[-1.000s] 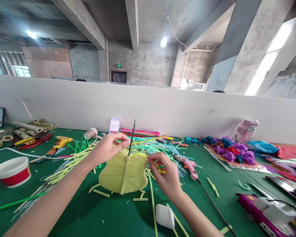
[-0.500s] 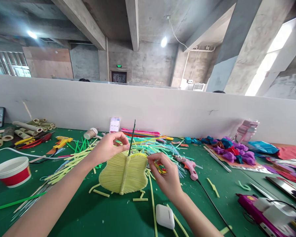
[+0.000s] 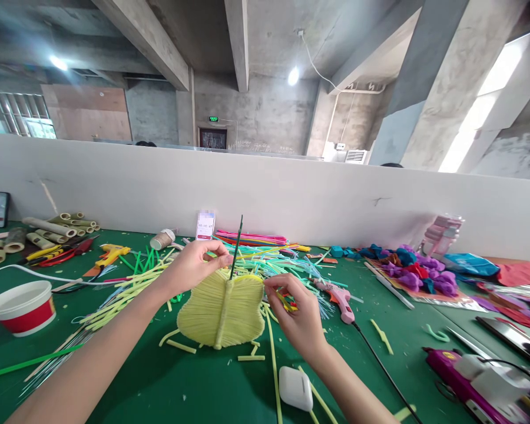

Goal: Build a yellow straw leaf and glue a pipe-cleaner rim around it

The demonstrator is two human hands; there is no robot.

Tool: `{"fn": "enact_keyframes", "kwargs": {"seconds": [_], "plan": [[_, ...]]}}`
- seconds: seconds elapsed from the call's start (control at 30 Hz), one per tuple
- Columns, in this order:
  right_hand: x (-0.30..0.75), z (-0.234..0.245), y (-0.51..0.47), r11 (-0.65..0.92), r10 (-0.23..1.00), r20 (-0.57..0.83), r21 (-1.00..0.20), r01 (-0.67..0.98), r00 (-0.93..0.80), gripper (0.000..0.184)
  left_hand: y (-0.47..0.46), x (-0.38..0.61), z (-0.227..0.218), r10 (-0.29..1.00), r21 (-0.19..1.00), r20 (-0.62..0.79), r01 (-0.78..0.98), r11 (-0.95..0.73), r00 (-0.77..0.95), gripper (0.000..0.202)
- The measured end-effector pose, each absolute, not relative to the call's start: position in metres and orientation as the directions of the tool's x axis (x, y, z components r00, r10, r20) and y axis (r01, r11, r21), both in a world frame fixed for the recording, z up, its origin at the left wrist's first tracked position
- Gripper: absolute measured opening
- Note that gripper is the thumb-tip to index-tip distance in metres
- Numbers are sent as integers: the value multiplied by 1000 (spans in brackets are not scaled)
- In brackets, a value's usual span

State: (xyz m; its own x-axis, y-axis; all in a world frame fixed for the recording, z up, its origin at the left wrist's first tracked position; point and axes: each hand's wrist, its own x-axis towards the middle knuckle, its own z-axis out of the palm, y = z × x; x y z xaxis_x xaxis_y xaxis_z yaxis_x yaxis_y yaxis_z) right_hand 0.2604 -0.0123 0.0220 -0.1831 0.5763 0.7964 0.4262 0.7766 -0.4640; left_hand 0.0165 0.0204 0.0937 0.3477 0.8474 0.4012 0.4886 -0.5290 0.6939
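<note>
A yellow, two-lobed leaf shape [image 3: 203,315] made of pipe cleaners stands tilted up in front of me, with a thick ridge down its middle. From its top notch a dark green stem [image 3: 237,247] points upward. My left hand [image 3: 198,262] is closed in a pinch, its fingertips at the lower part of this stem. At the leaf's upper right edge, my right hand [image 3: 294,312] pinches a yellow pipe cleaner [image 3: 251,277] that curves along the rim. Its exact end is hidden by the fingers. Short yellow offcuts [image 3: 181,345] lie below the leaf.
Heaps of green and yellow pipe cleaners [image 3: 123,288] spread behind the hands. A pink glue gun [image 3: 342,300] with a black cord lies to the right. Nearby are a white earphone case [image 3: 295,387], a paper cup [image 3: 22,309] and a purple power strip [image 3: 450,377].
My left hand has lowered very slightly. Otherwise both hands, the leaf and the stem look the same.
</note>
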Motion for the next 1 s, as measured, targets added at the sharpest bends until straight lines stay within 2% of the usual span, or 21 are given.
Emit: {"fn": "enact_keyframes", "kwargs": {"seconds": [0.2,0.33,0.43,0.5,0.63,0.73,0.8,0.87,0.93,1.0], "plan": [[261,19,-10,775,581,793,-468,424,-186,16,21,16,92,844,664,409,522,-536,347,39],[262,20,-11,775,578,796,-465,427,-182,16,21,14,95,864,740,430,446,-504,262,40],[262,21,-12,778,574,798,-462,426,-183,16,22,9,100,881,836,452,278,-472,136,36],[262,21,-12,779,571,800,-457,429,-184,16,23,6,102,896,892,433,99,-441,93,30],[260,21,-12,784,562,806,-447,432,-186,15,24,2,103,925,927,310,-287,-242,220,20],[260,21,-11,785,561,807,-449,427,-185,14,22,4,104,911,911,299,-368,-184,283,22],[260,21,-11,784,563,806,-451,426,-184,14,20,5,104,899,904,351,-346,-253,261,25],[261,21,-11,783,566,803,-454,426,-187,14,20,3,105,879,887,444,-227,-403,175,24],[261,21,-10,782,568,801,-454,427,-189,14,23,-2,104,826,821,558,92,-564,78,25],[261,20,-10,781,570,799,-455,428,-191,14,28,-9,101,746,612,662,528,-589,65,29]]}}
